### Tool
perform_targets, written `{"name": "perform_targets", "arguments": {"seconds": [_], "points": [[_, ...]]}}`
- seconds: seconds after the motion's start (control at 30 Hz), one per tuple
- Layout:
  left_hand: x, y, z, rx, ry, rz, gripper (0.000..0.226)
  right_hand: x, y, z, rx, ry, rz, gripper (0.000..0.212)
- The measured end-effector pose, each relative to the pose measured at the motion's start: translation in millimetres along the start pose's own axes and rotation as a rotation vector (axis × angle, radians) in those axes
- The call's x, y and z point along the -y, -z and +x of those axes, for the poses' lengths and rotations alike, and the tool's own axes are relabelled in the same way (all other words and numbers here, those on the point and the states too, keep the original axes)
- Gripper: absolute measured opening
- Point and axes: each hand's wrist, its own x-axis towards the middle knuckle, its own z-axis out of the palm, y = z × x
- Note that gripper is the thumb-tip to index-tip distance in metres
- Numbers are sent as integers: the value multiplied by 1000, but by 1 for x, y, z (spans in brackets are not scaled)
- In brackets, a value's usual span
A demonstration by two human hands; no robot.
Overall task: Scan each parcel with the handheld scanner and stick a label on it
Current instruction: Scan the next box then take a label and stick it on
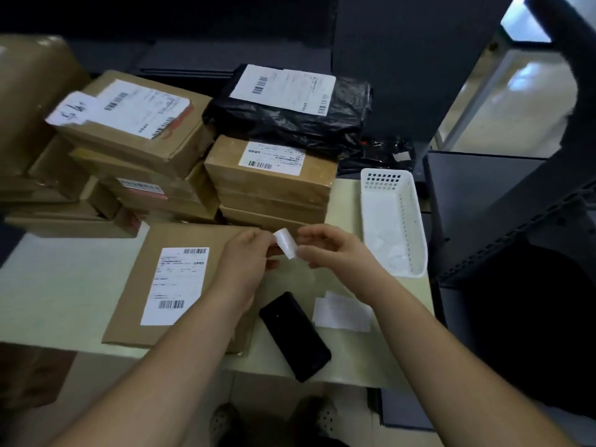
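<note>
Left hand and right hand both pinch a small, blank white label, curled between them, flat brown parcel under the left wrist, black scanner between the forearms.

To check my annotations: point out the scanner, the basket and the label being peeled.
scanner [295, 337], head view, middle of its black back.
basket [411, 221], head view, its perforated right wall.
label [286, 242], head view, middle of the curled white strip.
</note>
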Motion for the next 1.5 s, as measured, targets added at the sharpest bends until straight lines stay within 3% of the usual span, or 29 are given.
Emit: {"name": "perform_targets", "arguments": {"seconds": [0.07,0.17,0.27,0.37,0.5,0.63,0.83,1.0,1.27,1.5], "points": [[0,17,-2,3,-39,55,20,5,-31,6,16,40,-81,31],[3,53,-7,98,-67,56,12,0,-66,15,-101,52,-134,19],[12,96,-3,70,-57,101,22,-2,-92,21,-184,-57,70,9],[21,138,4,-1,37,199,33,1,-125,25,-109,-179,325,13],[30,171,18,56,17,223,13,-4,-162,31,-121,-261,382,12],[44,185,40,117,18,331,9,-23,-177,39,-334,-286,147,7],[70,186,72,125,40,263,43,-41,-170,52,-534,-299,192,11],[84,194,90,34,-138,525,29,-51,-163,71,-575,-318,207,16],[101,200,91,161,-369,996,46,-55,-170,113,-682,-275,49,13],[112,209,93,194,-438,979,47,-63,-178,122,-682,-194,-356,13]]}}
